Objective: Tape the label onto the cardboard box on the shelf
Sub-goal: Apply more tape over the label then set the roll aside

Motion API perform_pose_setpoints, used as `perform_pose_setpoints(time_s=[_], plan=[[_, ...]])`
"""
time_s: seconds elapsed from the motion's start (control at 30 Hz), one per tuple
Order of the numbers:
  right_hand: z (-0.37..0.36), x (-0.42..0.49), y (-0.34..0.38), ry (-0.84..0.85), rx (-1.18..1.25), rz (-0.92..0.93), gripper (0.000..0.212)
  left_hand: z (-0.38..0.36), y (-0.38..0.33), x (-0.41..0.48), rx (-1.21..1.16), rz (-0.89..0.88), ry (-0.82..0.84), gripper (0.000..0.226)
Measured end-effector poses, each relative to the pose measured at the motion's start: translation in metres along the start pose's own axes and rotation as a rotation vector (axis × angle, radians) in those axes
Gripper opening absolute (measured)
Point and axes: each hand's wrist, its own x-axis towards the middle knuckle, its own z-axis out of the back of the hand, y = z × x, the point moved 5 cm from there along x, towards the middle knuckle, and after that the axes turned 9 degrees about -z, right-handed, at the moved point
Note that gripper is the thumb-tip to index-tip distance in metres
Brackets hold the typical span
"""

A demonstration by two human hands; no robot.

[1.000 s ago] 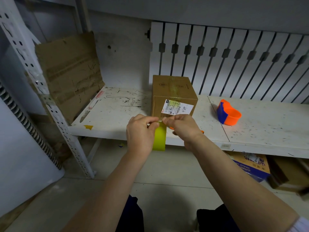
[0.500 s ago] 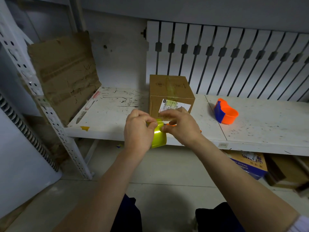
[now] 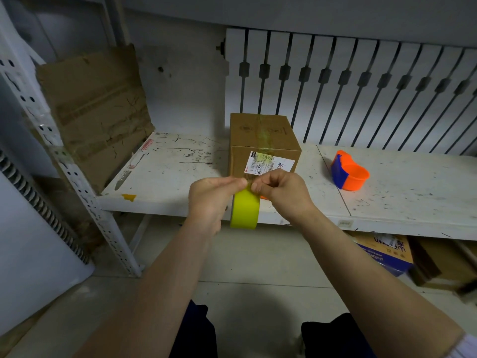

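Note:
A small cardboard box [image 3: 260, 133] stands on the white shelf [image 3: 170, 177], with a white printed label [image 3: 268, 162] on its front face. Just in front of the box, my left hand [image 3: 211, 197] and my right hand [image 3: 281, 192] pinch the top edge of a yellow-green strip of tape [image 3: 245, 210]. The strip hangs down between my hands, past the shelf's front edge. My fingertips are close together, right below the label. Something orange shows behind my right hand on the shelf; I cannot tell what it is.
An orange and blue tape dispenser [image 3: 349, 174] lies on the shelf to the right. A worn cardboard sheet [image 3: 95, 109] leans at the left end by the perforated upright [image 3: 64, 161]. A radiator [image 3: 361, 91] is behind. Boxes [image 3: 387, 251] sit under the shelf.
The tape strip curled up half a second ago and now hangs straight again. My hands stayed pinched on its top edge, just below the label.

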Motion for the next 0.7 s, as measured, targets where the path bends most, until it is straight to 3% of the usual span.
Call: perform_pose_setpoints(time_s=[0.07, 0.17, 0.37, 0.5, 0.7], plan=[[-0.001, 0.002, -0.003, 0.010, 0.001, -0.021, 0.009, -0.004, 0.011, 0.000, -0.148, 0.154, 0.029, 0.020], [0.002, 0.008, -0.010, -0.034, -0.018, -0.065, 0.019, -0.008, 0.016, 0.001, -0.268, 0.210, -0.007, 0.029], [0.006, 0.013, -0.021, -0.062, 0.029, -0.058, 0.015, -0.026, 0.022, 0.002, -0.150, 0.098, 0.252, 0.043], [0.006, 0.015, -0.024, -0.055, 0.051, -0.033, 0.019, -0.031, 0.022, 0.006, -0.101, 0.041, 0.155, 0.013], [0.013, 0.022, -0.035, -0.151, 0.161, -0.078, 0.020, -0.037, 0.025, 0.009, -0.083, -0.031, 0.141, 0.023]])
